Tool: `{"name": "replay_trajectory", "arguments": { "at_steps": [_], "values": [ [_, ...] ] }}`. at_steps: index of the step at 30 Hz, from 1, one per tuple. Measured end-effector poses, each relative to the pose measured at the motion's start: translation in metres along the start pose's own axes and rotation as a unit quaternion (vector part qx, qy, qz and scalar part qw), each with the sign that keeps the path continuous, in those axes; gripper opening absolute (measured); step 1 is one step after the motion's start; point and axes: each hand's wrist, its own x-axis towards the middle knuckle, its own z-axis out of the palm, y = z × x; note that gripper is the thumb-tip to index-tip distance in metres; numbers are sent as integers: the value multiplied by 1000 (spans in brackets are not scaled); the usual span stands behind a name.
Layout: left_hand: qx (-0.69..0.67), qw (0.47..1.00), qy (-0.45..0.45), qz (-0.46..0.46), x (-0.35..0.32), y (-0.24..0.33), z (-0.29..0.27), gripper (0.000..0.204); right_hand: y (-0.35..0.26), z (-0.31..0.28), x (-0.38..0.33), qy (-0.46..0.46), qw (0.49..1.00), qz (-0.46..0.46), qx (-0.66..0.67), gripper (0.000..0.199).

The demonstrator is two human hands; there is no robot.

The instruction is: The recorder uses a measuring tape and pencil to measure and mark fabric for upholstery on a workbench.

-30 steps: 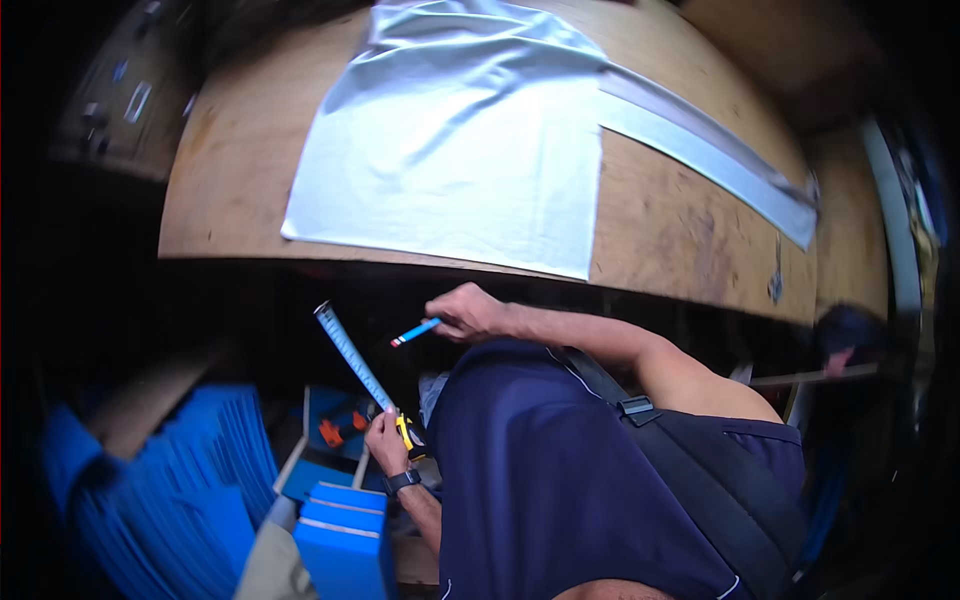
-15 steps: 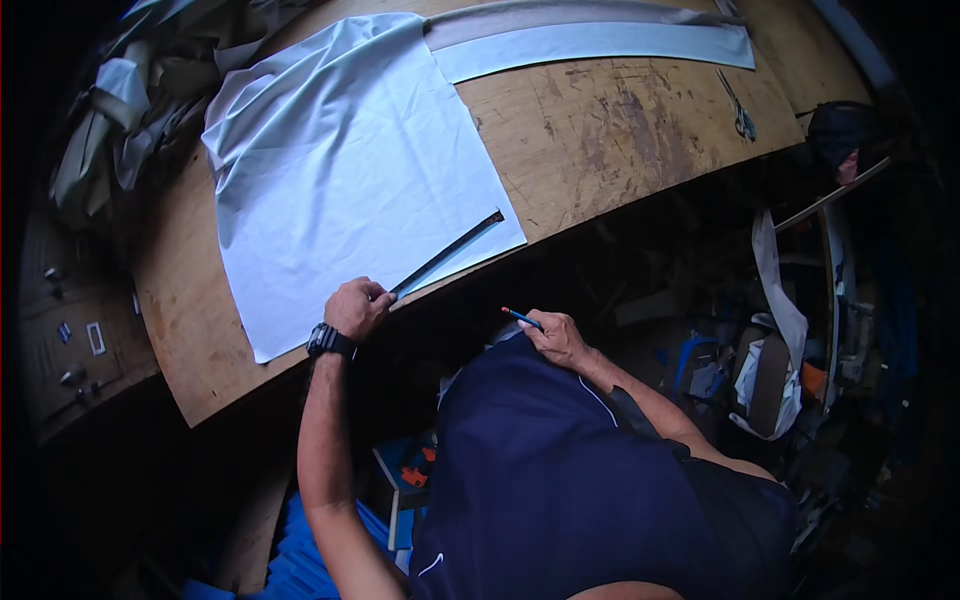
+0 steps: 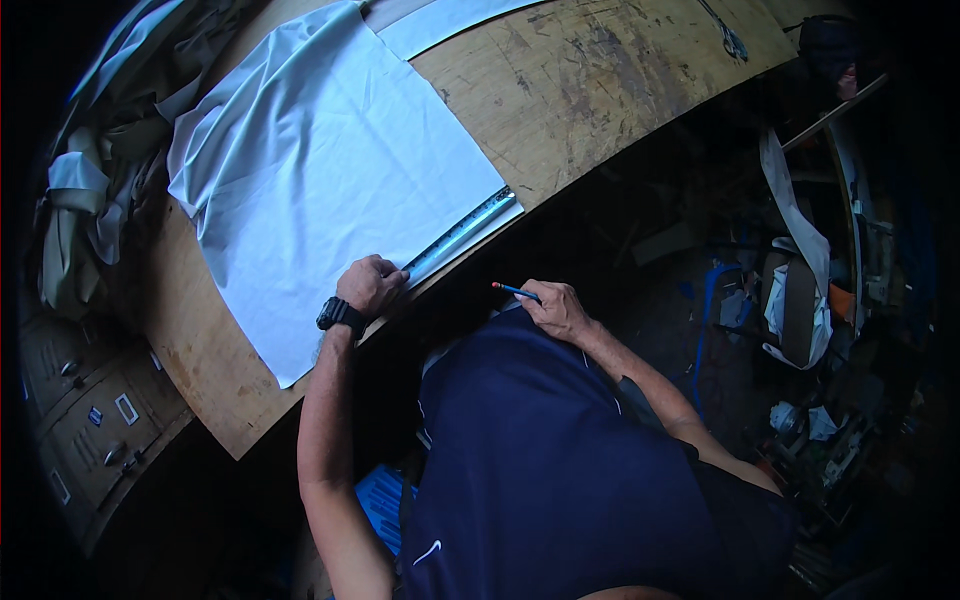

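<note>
A large piece of pale cloth [image 3: 320, 190] lies on the wooden table, smooth near me and wrinkled along its far left side. On its near right edge rests a metal ruler [image 3: 460, 234], slanting up to the cloth's right corner. My left hand [image 3: 371, 287], with a black watch on the wrist, is closed on the ruler's near end. Off the table edge, in front of my body, my right hand [image 3: 557, 311] grips a blue pencil [image 3: 517, 292] whose reddish end points left.
Scissors [image 3: 734, 42] lie at the table's far right. A strip of pale cloth [image 3: 450, 22] stretches along the back. Heaped fabric [image 3: 80, 200] fills the left, above metal drawers [image 3: 110, 420]. The wooden table [image 3: 590, 110] has a scuffed top.
The ruler has tilted, so its marked face now shows, and sits closer along the cloth's near edge. My left hand keeps its hold. The whole view has shifted; the pencil stays in my right hand.
</note>
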Motion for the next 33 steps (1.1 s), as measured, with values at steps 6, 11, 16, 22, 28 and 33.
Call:
{"name": "replay_trajectory", "arguments": {
  "at_steps": [6,11,16,22,28,33],
  "values": [
    [17,999,31,29,5,-1,3,33,-19,37,-6,33,999,-15,13,16],
    [16,999,17,30,6,-3,0,32,-27,55,-13,68,998,16,5,16],
    [4,999,-5,34,8,-4,-5,34,-32,66,-21,99,995,19,8,17],
    [-2,999,-34,24,10,-6,-7,37,-38,77,-26,104,993,53,11,17],
    [5,999,-25,27,9,-4,-4,35,-40,84,-28,112,992,59,16,16],
    [6,1000,-21,22,8,-3,-4,34,-40,87,-27,120,992,47,16,16]
  ]
}}
